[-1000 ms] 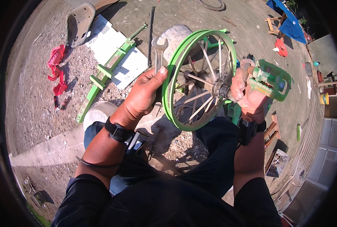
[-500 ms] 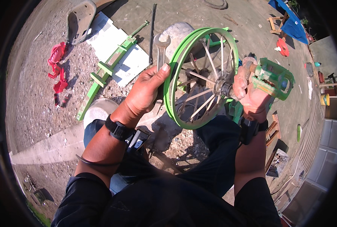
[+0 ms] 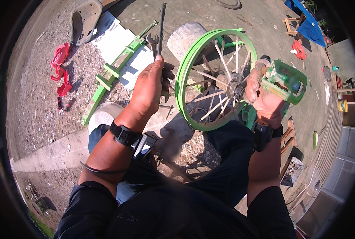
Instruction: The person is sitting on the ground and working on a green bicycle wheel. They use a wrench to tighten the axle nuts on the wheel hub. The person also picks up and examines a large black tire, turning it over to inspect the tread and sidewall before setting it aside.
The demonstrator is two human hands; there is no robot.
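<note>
A metal open-ended wrench stands upright in my left hand, its jaw above the thumb and its other end below the fingers. Just right of that hand, with a small gap, is a green spoked wheel tilted on edge. My right hand is closed around the crank beside the wheel's hub. A worn green pedal sticks out beyond the fingers on the right. The palm hides part of the crank.
A long green metal frame piece lies across a white panel at the left. Red plastic parts and a grey seat shell rest on the gravel. Behind the wheel stands a round pale block. A yellow bucket is far right.
My left hand has come off the wheel rim and moved slightly left with the wrench. The wheel has shifted slightly right; my right hand keeps its hold.
</note>
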